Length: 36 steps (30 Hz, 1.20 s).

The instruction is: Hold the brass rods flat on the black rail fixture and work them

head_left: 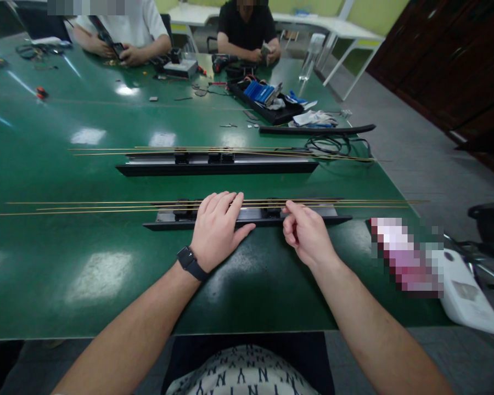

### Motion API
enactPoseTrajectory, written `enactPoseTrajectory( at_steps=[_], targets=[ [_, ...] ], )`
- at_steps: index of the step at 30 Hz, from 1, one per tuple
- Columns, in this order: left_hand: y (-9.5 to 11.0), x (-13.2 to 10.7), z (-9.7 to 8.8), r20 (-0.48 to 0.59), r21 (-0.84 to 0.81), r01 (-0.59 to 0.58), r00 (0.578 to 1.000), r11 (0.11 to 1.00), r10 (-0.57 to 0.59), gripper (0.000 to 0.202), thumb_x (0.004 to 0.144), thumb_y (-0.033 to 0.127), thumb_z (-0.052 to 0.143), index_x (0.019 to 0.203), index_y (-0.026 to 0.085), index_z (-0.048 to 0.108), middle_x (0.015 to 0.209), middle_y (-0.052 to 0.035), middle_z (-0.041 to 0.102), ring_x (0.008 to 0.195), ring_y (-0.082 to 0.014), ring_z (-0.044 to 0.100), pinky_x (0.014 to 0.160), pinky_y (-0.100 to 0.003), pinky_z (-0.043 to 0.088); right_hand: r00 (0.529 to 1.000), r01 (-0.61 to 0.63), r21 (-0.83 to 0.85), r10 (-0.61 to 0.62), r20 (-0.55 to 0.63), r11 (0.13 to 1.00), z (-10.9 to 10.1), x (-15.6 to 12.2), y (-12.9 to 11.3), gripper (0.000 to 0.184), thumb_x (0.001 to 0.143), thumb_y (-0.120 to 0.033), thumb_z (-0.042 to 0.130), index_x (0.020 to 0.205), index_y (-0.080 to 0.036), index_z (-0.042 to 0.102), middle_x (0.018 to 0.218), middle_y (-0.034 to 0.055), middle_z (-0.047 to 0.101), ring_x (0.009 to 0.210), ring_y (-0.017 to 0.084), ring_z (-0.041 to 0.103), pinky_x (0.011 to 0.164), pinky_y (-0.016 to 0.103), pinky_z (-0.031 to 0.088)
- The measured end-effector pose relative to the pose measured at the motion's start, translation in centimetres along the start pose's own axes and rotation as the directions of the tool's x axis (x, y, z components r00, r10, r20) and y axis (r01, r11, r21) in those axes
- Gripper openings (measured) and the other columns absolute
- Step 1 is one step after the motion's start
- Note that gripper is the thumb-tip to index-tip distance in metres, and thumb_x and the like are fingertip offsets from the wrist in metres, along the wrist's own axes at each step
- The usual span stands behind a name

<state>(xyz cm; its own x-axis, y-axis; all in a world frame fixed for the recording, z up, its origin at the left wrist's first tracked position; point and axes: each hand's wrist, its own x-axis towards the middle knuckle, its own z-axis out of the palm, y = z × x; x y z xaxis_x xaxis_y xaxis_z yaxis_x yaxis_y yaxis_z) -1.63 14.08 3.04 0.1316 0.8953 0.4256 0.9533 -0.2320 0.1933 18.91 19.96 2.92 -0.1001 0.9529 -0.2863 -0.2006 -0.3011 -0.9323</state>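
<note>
A long black rail (313,218) with a silvery top lies across the green table (66,181) in front of me. Several thin brass rods (86,207) rest along it, sticking out far past both ends. My left hand (218,227), with a dark watch on the wrist, lies flat on the rail and rods, fingers stretched out together. My right hand (307,233) is just to the right, its fingers curled, with thumb and forefinger pinched at one of the rods over the rail.
A second black rail (218,164) with more brass rods (107,150) lies farther back. Beyond it are a black tray (267,112) of parts, cables (333,145) and small tools. Two people work at the far side. A white device (469,299) sits at the right edge.
</note>
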Motion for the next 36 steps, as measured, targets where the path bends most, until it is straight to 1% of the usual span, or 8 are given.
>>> enactPoseTrajectory(
  at_steps=[6, 22, 28, 32, 36],
  targets=[
    [0.03, 0.01, -0.01, 0.002, 0.001, -0.003, 1.0, 1.0, 0.003, 0.062, 0.094, 0.049, 0.064, 0.144, 0.014, 0.054, 0.137, -0.0162, 0.064, 0.133, -0.0329, 0.054, 0.119, -0.051, 0.034, 0.999, 0.006, 0.0, -0.006, 0.033, 1.0, -0.03, -0.1, -0.06, 0.029, 0.082, -0.042, 0.078, 0.082, -0.018, 0.062, 0.042, -0.0056, 0.052, 0.028, 0.007, 0.036, 0.028, 0.017, 0.02],
    [-0.08, 0.0, 0.16, -0.008, 0.005, -0.01, 1.0, 1.0, 0.01, 0.062, 0.094, 0.049, 0.064, 0.144, 0.014, 0.054, 0.137, -0.0161, 0.064, 0.132, -0.0332, 0.056, 0.118, -0.05, 0.036, 1.0, 0.013, 0.055, -0.012, -0.024, 0.998, 0.15, -0.06, -0.06, 0.027, 0.082, -0.039, 0.079, 0.078, -0.018, 0.061, 0.042, -0.0066, 0.05, 0.028, 0.006, 0.035, 0.028, 0.016, 0.021],
    [-0.01, 0.04, 0.08, -0.002, 0.008, -0.006, 1.0, 1.0, 0.006, 0.062, 0.093, 0.048, 0.065, 0.144, 0.014, 0.053, 0.137, -0.0156, 0.064, 0.133, -0.0328, 0.055, 0.119, -0.05, 0.035, 1.0, 0.012, 0.03, -0.011, -0.019, 0.999, -0.01, 0.06, 0.04, 0.03, 0.084, -0.043, 0.077, 0.078, -0.018, 0.061, 0.041, -0.005, 0.052, 0.027, 0.007, 0.036, 0.027, 0.017, 0.021],
    [-0.01, 0.04, 0.0, -0.003, 0.015, -0.011, 1.0, 1.0, 0.011, 0.063, 0.094, 0.05, 0.064, 0.143, 0.013, 0.054, 0.137, -0.0158, 0.064, 0.132, -0.0329, 0.055, 0.119, -0.05, 0.035, 1.0, 0.004, 0.001, -0.004, 0.0, 1.0, -0.09, 0.12, 0.1, 0.031, 0.084, -0.044, 0.076, 0.081, -0.017, 0.062, 0.042, -0.0046, 0.053, 0.026, 0.007, 0.036, 0.027, 0.017, 0.02],
    [-0.08, 0.01, -0.01, -0.01, 0.011, -0.01, 1.0, 1.0, 0.011, 0.062, 0.094, 0.049, 0.065, 0.143, 0.013, 0.054, 0.137, -0.016, 0.064, 0.131, -0.033, 0.056, 0.119, -0.051, 0.035, 1.0, 0.015, -0.005, -0.015, 0.025, 1.0, -0.13, 0.13, 0.18, 0.031, 0.084, -0.045, 0.077, 0.083, -0.017, 0.063, 0.041, -0.0052, 0.053, 0.026, 0.007, 0.036, 0.027, 0.017, 0.02]
  ],
)
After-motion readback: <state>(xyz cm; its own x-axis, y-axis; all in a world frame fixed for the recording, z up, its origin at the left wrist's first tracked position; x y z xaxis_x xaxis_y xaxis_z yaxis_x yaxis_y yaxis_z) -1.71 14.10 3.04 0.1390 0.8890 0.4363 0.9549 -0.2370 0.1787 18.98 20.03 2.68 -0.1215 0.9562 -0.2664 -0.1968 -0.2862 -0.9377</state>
